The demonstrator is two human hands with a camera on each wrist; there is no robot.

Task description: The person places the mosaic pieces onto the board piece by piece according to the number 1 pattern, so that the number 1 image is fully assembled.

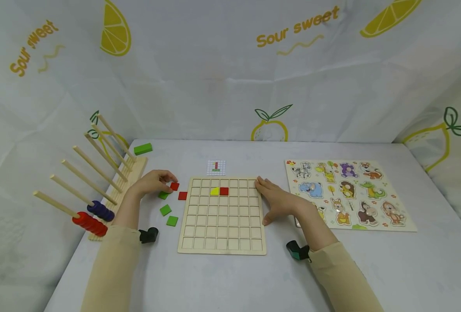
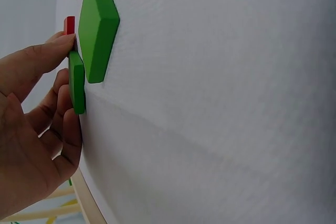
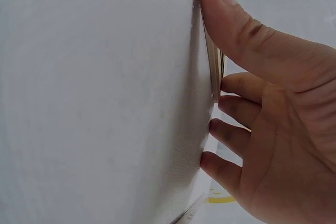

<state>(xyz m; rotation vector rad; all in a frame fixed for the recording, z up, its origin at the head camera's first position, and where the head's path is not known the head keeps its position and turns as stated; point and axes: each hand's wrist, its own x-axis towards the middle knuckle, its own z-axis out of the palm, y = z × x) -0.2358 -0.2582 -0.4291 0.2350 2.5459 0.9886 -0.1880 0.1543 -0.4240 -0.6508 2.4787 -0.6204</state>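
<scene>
My left hand [image 1: 152, 182] pinches a red square tile [image 1: 174, 186] between thumb and forefinger, left of the wooden grid board [image 1: 222, 251]. In the left wrist view the thumb tip meets that red tile [image 2: 69, 25], with the forefinger mostly hidden. A green tile [image 1: 163, 195] lies just under the hand. Two more green tiles [image 1: 165, 210] and a red tile [image 1: 182, 196] are nearby. On the board sit a yellow-and-white tile [image 1: 215, 191] and a red tile [image 1: 224, 191], side by side. Fingers spread, my right hand [image 1: 279, 201] rests against the board's right edge.
A small pattern card [image 1: 216, 167] lies behind the board. At left stands a peg rack [image 1: 134, 173] with red rings [image 1: 90, 223] and blue rings [image 1: 100, 211]; a green block [image 1: 143, 149] is behind it. An animal puzzle [image 1: 349, 195] lies at right.
</scene>
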